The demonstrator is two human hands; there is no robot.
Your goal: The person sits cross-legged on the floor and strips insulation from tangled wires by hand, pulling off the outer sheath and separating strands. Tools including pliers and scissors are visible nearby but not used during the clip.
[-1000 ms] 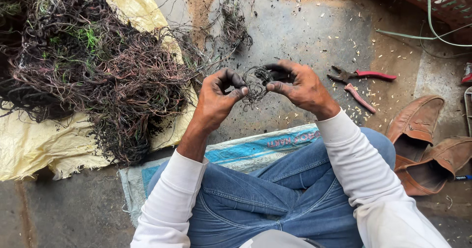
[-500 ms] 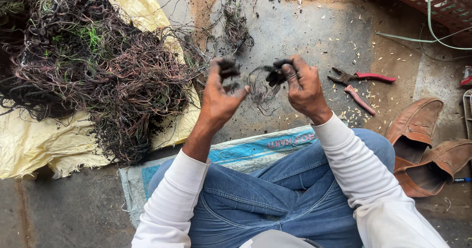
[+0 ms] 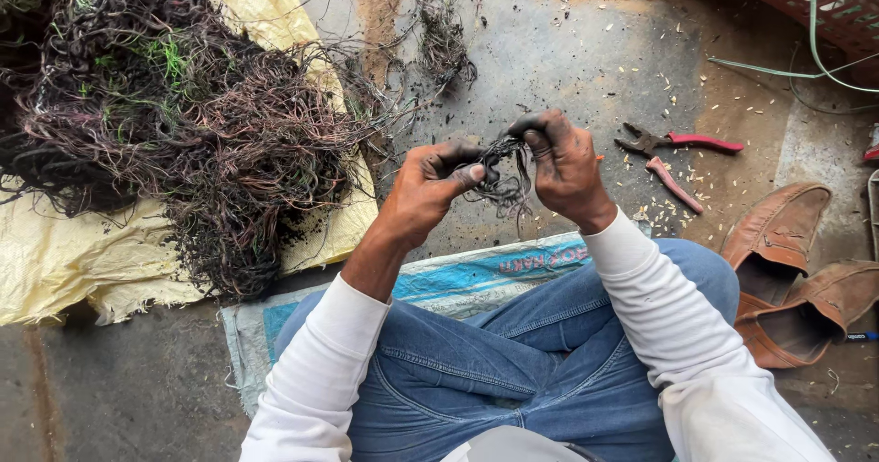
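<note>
Right now we sit cross-legged on a blue sack (image 3: 439, 283) spread over the concrete floor (image 3: 568, 68), with a small tangle of wire (image 3: 502, 173) held up between both hands above our knees. Our left hand (image 3: 430, 183) pinches one side of the tangle between thumb and fingertips, closed on it; our right hand (image 3: 563, 164) grips the other side from above, fingers curled tight around the strands. Both hands are black with soot. The tangle hangs in the air just in front of our jeans, touching nothing but the hands.

We judge that we are in the middle of pulling this clump apart, working the strands loose from one another. The next move would seem to call for a steady outward pull with both hands while the fingertips keep their hold, since the thin strands look knotted and could slip or snap.

To our left, a big heap of dark wire (image 3: 174, 114) lies on a yellow sheet (image 3: 55, 260). To our right, red-handled pliers (image 3: 682, 141) rest on the floor, well apart from the hands, and brown shoes (image 3: 797, 270) lie beside our knee.
</note>
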